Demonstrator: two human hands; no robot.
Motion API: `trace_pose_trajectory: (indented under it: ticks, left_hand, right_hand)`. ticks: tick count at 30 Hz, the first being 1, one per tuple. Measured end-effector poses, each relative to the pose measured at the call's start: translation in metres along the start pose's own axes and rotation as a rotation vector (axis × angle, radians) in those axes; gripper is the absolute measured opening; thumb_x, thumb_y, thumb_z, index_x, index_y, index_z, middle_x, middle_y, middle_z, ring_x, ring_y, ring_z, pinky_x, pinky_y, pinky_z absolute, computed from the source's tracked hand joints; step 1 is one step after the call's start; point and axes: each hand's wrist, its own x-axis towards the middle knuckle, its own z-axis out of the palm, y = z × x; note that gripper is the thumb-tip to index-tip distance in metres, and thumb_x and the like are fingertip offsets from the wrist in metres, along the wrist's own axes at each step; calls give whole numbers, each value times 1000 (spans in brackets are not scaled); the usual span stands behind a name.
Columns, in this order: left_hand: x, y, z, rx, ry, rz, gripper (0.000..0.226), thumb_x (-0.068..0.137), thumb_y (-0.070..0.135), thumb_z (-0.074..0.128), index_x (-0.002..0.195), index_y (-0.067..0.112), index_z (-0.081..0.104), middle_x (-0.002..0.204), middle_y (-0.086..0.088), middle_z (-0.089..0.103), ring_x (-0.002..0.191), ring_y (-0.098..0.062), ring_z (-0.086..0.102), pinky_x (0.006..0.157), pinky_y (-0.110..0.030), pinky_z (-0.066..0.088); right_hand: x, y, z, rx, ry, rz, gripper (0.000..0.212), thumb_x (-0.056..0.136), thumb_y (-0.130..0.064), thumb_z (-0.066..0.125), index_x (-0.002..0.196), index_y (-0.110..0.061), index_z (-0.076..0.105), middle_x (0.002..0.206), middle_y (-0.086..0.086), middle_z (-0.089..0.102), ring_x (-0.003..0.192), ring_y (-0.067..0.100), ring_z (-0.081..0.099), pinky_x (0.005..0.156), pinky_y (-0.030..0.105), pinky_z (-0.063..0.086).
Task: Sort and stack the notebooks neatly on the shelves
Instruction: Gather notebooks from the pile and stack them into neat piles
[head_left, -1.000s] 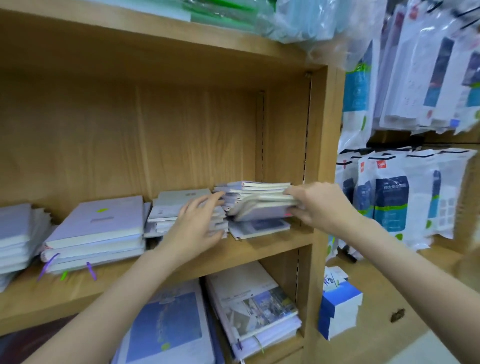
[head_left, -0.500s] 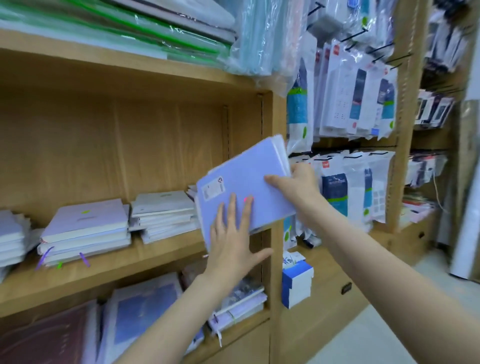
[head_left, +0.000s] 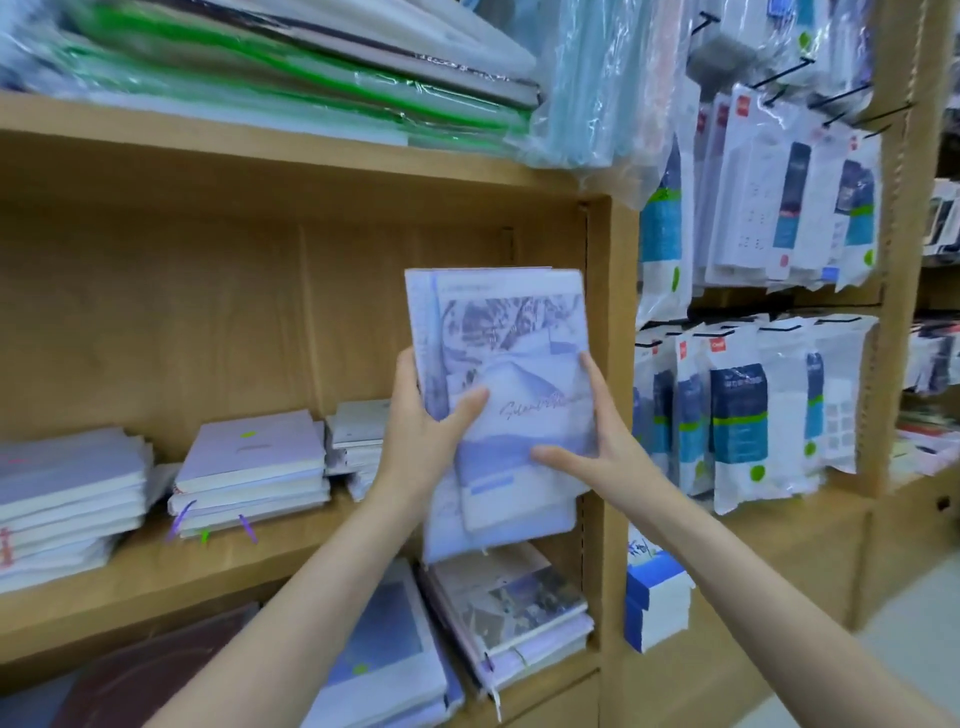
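Gripping a bundle of notebooks (head_left: 511, 395) upright in front of the shelf (head_left: 208, 566), both hands clamp it from opposite edges. The left hand (head_left: 423, 441) wraps the bundle's left edge, thumb laid across the front cover and fingers hidden behind. The right hand (head_left: 592, 452) holds the right edge, with its thumb pressed on the lower part of the cover and a finger running up the side. The covers are pale lilac with a mountain picture and a line of script, and the books sit slightly fanned, a smaller one in front of a larger one.

Just left of the grip, partly behind the left hand, a low white stack (head_left: 358, 431) lies flat on the shelf board. Further left sits a lilac stack (head_left: 249, 473) with purple and green ribbons hanging over the shelf edge, and beyond that another stack (head_left: 67, 499) at the frame's edge. Below the grip, on the lower shelf, lie more notebooks (head_left: 514, 608), a blue-covered pile (head_left: 384, 654) and a dark red cover (head_left: 150, 670). Above, plastic-wrapped folders (head_left: 291, 67) fill the top shelf. Right of the grip, past the upright post (head_left: 618, 364), packaged goods (head_left: 737, 410) hang on hooks, and a blue and white box (head_left: 657, 597) stands low beside the post.
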Motion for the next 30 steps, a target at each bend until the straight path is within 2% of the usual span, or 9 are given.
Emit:
trace_pose_trajectory:
  ticks: [5,8,14,17,19,23,26,28,30]
  left_hand:
    - [42,-14,15,-309,236,-384,32,87,4,61,111,17,46,103,-4,61,86,-21,64,66,-36,57]
    - [75,-28,23,-359,255,-620,23,93,5,52,116,9,51,99,-12,64,75,-21,63,60,-36,54]
    - [141,-50,23,-195,142,-589,14,98,12,42,108,11,53,87,-3,61,74,-15,60,63,-27,52]
    - [150,-78,13,77,9,-687,22,97,25,46,115,12,53,94,-4,59,99,-26,60,85,-36,49]
    - [137,-92,6,204,-137,-775,23,99,31,44,108,11,52,92,-7,57,95,-28,57,85,-37,48]
    - [109,-104,-5,193,-283,-725,19,98,27,45,105,13,56,92,-3,61,95,-19,59,84,-25,50]
    - [91,-107,-8,421,-464,-581,9,91,21,58,99,22,53,98,0,55,91,-6,55,78,-11,44]
    - [85,-116,-6,473,-471,-504,36,86,7,64,117,19,52,111,2,50,91,5,52,68,-3,42]
    - [84,-123,-1,480,-362,-445,37,84,1,64,117,16,57,112,1,55,85,13,53,65,0,43]
  right_hand:
    - [14,27,-16,316,97,150,62,83,-20,67,138,-29,40,126,-6,61,111,15,61,90,38,52]
    - [46,24,-26,474,192,254,42,86,-7,63,124,-22,52,113,3,67,100,24,64,81,39,53]
    - [131,28,-36,359,323,286,27,90,-3,59,113,-14,50,96,3,64,81,20,63,64,29,56]
    - [163,47,-33,134,318,364,46,90,-19,59,131,-6,42,125,9,56,109,29,57,84,41,54]
    - [164,61,-31,-129,217,397,63,93,-26,55,146,-10,26,146,8,36,127,31,44,96,45,48]
    - [146,84,-37,-436,13,292,52,88,-31,63,134,-13,47,134,3,47,112,19,52,88,28,44]
    - [130,94,-37,-696,-114,138,57,79,-37,72,130,-24,51,137,0,39,123,20,40,94,27,34]
    - [126,106,-31,-951,-103,32,54,82,-39,68,132,-31,49,143,-2,36,127,28,34,100,36,28]
    - [125,111,-26,-1074,16,-48,42,89,-39,58,130,-32,52,139,-7,46,123,28,33,94,35,25]
